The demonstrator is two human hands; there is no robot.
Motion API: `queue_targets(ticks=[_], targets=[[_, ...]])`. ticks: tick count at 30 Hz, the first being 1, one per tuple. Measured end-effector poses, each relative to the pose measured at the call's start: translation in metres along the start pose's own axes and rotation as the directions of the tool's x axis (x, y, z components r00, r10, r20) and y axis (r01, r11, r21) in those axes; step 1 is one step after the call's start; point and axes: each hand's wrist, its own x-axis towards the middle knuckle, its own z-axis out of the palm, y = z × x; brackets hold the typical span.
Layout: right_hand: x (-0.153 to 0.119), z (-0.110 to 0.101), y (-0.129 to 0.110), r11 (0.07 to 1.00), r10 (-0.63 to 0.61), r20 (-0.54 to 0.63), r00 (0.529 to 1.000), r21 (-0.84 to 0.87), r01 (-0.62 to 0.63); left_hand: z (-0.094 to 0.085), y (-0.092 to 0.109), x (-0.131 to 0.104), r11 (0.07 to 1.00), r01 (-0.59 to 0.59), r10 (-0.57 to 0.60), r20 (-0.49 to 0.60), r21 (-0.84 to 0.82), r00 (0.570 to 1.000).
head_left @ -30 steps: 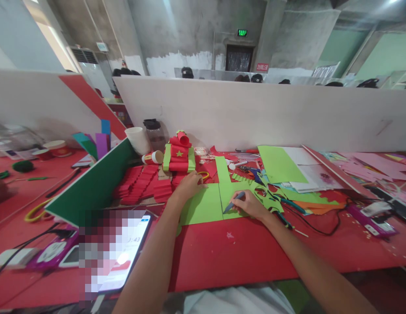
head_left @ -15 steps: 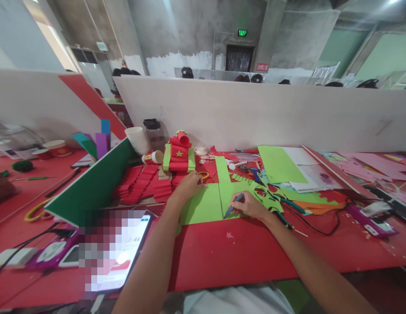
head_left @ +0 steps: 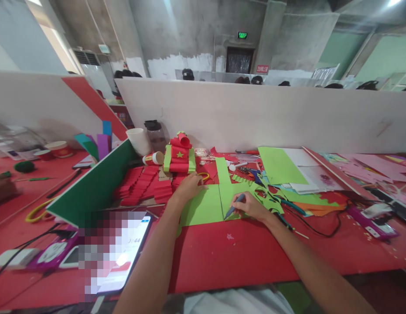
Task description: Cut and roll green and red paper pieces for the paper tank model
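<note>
A grey-blue pen (head_left: 234,206) is gripped in my right hand (head_left: 249,205), its tip at the lower edge of a light green sheet (head_left: 203,208). A dark line runs down the sheet from top to bottom, ending at the pen tip. My left hand (head_left: 190,187) lies on the sheet's upper left part, its fingers stretched out and holding nothing. Just beyond that hand sits a yellow scissors handle (head_left: 204,176). A narrow green strip (head_left: 223,170) lies past the sheet's top edge. Green cut-out scraps (head_left: 270,198) are beside my right hand.
Folded red paper pieces (head_left: 139,183) and a red-and-green paper model with a star (head_left: 179,158) stand at the left, near a green board (head_left: 91,187). A phone (head_left: 127,257) lies by my left forearm. Right of my hands are pliers (head_left: 292,206), a cable and a purple power strip (head_left: 373,222).
The view has shifted very slightly. Both hands, the pen and the sheet stay in practically the same place.
</note>
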Motion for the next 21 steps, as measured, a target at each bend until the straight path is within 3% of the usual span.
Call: queue_targets(ticks=[3,6,10,15,18,21], targets=[[0.002,-0.006,-0.002,0.986,-0.048,-0.133,0.990,0.149,0.068,-0.004,-0.002,0.000,0.997,-0.020,0.015,-0.075,-0.073,0.997],[0.006,-0.014,-0.005,0.940,-0.102,-0.309,0.946,0.281,0.193,-0.016,-0.004,0.000,0.973,-0.107,0.068,-0.187,-0.204,0.980],[0.012,-0.023,-0.008,0.913,-0.150,-0.464,0.873,0.273,0.302,-0.034,-0.001,-0.005,0.867,-0.176,0.078,-0.222,-0.466,0.972],[0.017,-0.023,-0.010,0.942,-0.203,-0.457,0.866,0.150,0.300,-0.038,0.013,-0.012,0.693,-0.096,0.127,-0.009,-0.714,0.992],[0.017,-0.020,-0.011,0.958,-0.236,-0.394,0.888,0.058,0.281,-0.032,0.019,-0.010,0.683,-0.057,0.164,0.077,-0.728,0.983],[0.016,-0.019,-0.011,0.967,-0.251,-0.342,0.905,-0.054,0.247,-0.023,0.019,-0.007,0.666,-0.078,0.213,0.089,-0.742,0.973]])
